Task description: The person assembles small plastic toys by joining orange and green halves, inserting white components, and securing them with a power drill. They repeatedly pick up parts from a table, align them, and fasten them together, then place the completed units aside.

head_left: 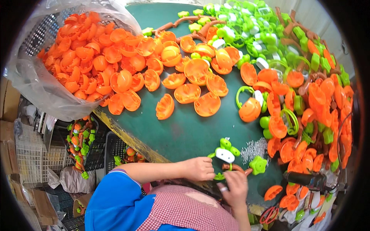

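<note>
Green surface [185,131] heaped with orange shells [187,93]. Left hand [199,168] and right hand [236,186] both pinch a green-and-white toy [225,156]. Grip looks tight, probably.

— Where are the shells?
— Spilling from the bag [34,77] at the surface's [185,134] far left; more parts heap along its right.
— And the screws [253,148]?
— Near edge, right of the hands.

Bare green tabletop [185,131] is lying open between the worker's hands and the scattered orange half-shells [192,92], leaving a clear lane toward the left edge. A heap of orange and green plastic parts [308,100] is crowding the right side, and a small pile of screws [252,148] is sitting just beside it.
</note>
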Tool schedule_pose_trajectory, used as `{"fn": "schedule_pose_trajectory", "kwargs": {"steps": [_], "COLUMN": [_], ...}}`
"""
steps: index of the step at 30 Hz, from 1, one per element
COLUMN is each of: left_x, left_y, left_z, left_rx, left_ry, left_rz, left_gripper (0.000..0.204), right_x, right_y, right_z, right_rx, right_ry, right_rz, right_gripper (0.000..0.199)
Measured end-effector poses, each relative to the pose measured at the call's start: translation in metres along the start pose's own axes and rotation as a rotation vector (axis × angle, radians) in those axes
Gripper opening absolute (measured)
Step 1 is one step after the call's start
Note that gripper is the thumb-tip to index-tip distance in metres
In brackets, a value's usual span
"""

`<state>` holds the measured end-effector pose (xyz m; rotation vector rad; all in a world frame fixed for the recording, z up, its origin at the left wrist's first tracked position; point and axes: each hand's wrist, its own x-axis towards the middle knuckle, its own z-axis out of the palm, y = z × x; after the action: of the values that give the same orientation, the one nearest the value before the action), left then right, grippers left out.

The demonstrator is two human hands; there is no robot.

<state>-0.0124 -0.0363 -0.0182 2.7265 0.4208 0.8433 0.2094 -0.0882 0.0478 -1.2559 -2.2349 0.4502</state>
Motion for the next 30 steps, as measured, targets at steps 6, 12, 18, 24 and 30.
{"fn": "schedule_pose_trajectory", "kwargs": {"steps": [6, 12, 18, 24, 30], "left_x": [0.041, 0.082, 0.074, 0.113, 0.093], "left_y": [-0.081, -0.371, -0.488, -0.409, -0.279], "left_z": [-0.078, -0.193, -0.200, -0.235, -0.246], "left_rx": [0.156, 0.680, 0.495, 0.849, 0.307], "left_ry": [0.157, 0.235, -0.262, -0.245, 0.244], "left_rz": [0.012, -1.029, -1.458, -1.298, -1.081], "left_gripper": [0.014, 0.027, 0.048, 0.025, 0.037], "right_x": [0.005, 0.003, 0.000, 0.000, -0.002], "right_y": [0.022, 0.022, 0.024, 0.028, 0.018], "right_z": [0.027, 0.022, 0.021, 0.024, 0.032], "right_rx": [-0.028, 0.031, 0.076, 0.082, -0.061], "right_ry": [-0.196, -0.218, -0.213, -0.194, -0.100], "right_rz": [-0.058, 0.007, 0.017, -0.037, -0.054], "right_gripper": [0.027, 0.031, 0.028, 0.025, 0.018]}}
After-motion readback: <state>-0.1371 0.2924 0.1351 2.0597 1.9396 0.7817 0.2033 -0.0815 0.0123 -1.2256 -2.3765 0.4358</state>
